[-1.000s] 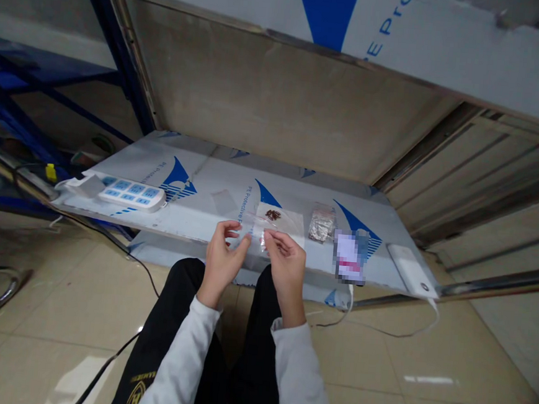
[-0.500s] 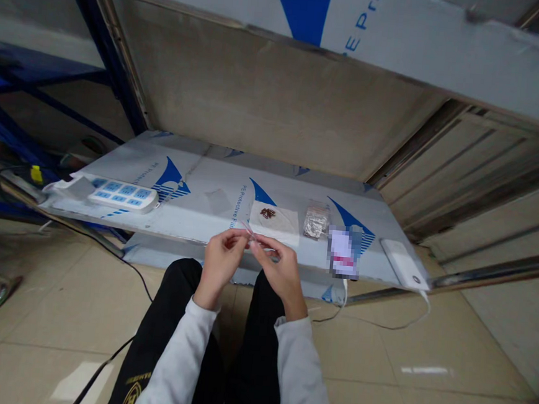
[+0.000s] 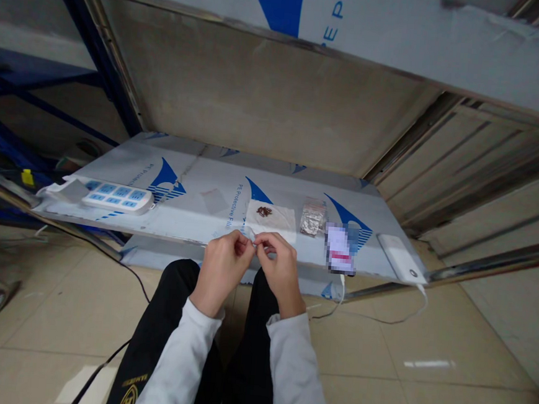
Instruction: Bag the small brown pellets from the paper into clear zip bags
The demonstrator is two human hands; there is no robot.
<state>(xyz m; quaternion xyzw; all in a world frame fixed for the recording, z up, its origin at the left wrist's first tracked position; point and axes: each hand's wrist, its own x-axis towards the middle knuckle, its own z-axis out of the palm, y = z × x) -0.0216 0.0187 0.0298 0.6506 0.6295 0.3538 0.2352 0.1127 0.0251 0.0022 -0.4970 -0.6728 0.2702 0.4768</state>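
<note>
My left hand (image 3: 225, 267) and my right hand (image 3: 281, 270) meet fingertip to fingertip above the shelf's front edge. Both are closed in a pinch on a small clear plastic bag (image 3: 249, 232), mostly hidden by the fingers. Just beyond them lies a white sheet of paper (image 3: 280, 226) bearing a small pile of short brown pieces (image 3: 264, 211). Right of the paper is a stack of small clear bags (image 3: 313, 218) with something brown inside. A single flat clear bag (image 3: 212, 201) rests to the left.
A white power strip (image 3: 119, 197) with blue sockets sits at the shelf's left end. On the right are a phone (image 3: 339, 248), blurred out, and a white power bank (image 3: 402, 259) with a cable. An upper shelf (image 3: 393, 56) overhangs the film-covered lower shelf (image 3: 193, 165).
My fingertips have drawn closer together, and the bag with its pinkish edge is now more covered by them. The view has shifted slightly to the right.
</note>
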